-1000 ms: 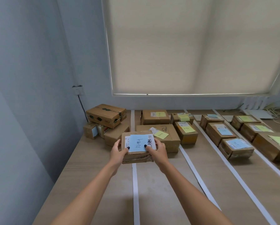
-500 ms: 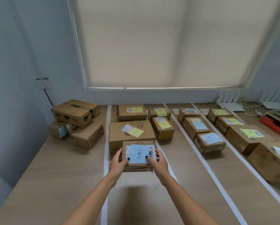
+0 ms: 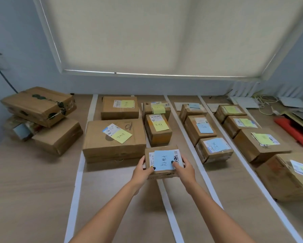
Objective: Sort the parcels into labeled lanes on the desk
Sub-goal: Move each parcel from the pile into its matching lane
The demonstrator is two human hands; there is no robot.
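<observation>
I stand in an office room: a wooden surface (image 3: 28,181) against blue-grey walls, a drawn roller blind (image 3: 156,32), white routers (image 3: 245,100) with cables, and taped lanes of labelled cardboard parcels (image 3: 113,137).

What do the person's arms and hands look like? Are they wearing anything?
Both forearms are bare, with no sleeves, gloves, watch or rings showing. The left hand and right hand have dark polish on the fingernails that show.
</observation>
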